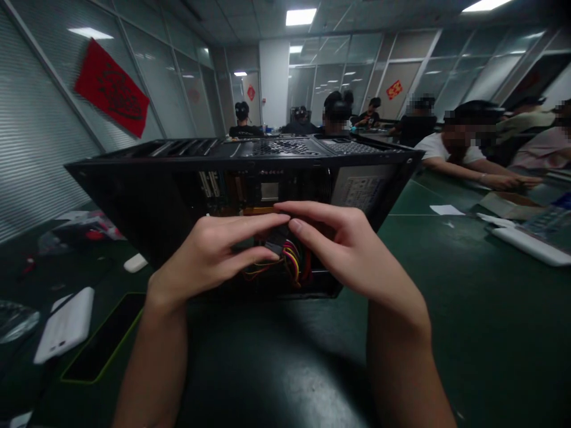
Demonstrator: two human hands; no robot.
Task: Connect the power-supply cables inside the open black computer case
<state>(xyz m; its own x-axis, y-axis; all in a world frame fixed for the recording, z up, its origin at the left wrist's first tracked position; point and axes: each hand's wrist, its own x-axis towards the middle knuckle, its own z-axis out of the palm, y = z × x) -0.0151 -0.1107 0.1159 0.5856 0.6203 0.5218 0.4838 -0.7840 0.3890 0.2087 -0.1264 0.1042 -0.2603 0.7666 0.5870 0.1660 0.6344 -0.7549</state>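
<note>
An open black computer case [147, 190] lies on its side on the dark green table [468, 309], its inside facing me. My left hand [214, 252] and my right hand [343, 246] meet in front of the opening, fingertips together. Between them sits a small dark connector [273, 246] on a bundle of red, yellow and black wires [292, 264]. Left thumb and fingers pinch toward the connector; the right fingers curl over it from the other side. Inside the case I see a circuit board and a grey power supply [361, 190].
A white flat device [66, 324] and a dark rectangular recess [104, 336] lie at the left. A small white object [135, 262] sits near the case. Several other people sit at the table to the right and behind, with a white keyboard [530, 244] and paper [446, 209].
</note>
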